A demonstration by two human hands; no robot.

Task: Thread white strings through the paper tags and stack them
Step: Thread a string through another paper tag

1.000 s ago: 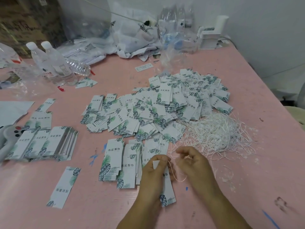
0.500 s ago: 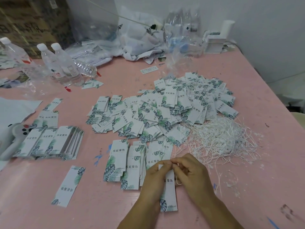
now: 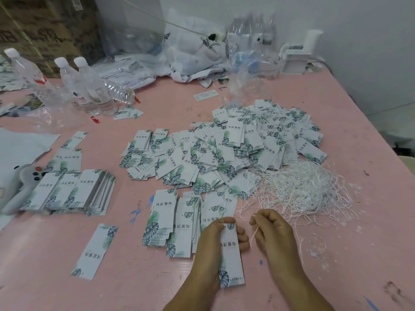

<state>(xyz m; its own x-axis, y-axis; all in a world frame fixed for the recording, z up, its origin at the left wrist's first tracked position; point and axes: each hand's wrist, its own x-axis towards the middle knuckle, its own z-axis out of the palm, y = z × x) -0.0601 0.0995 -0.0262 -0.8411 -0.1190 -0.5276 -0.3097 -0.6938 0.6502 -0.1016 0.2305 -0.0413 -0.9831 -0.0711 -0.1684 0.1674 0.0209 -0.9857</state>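
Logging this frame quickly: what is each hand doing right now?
Left hand: holding a paper tag, gripped near its top.
Right hand: pinching a white string between thumb and fingers.

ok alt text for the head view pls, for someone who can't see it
Left hand holds a leaf-printed paper tag while the right hand pinches a white string beside it. Beyond them on the pink table lie a tag heap and loose strings.

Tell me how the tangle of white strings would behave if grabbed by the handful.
The white strings look thin, limp and loosely looped, so a handful would likely flop and trail loose ends. They lie tangled together, so neighbours would probably drag along. Probably very light; stray pieces already lie scattered over the pink table.
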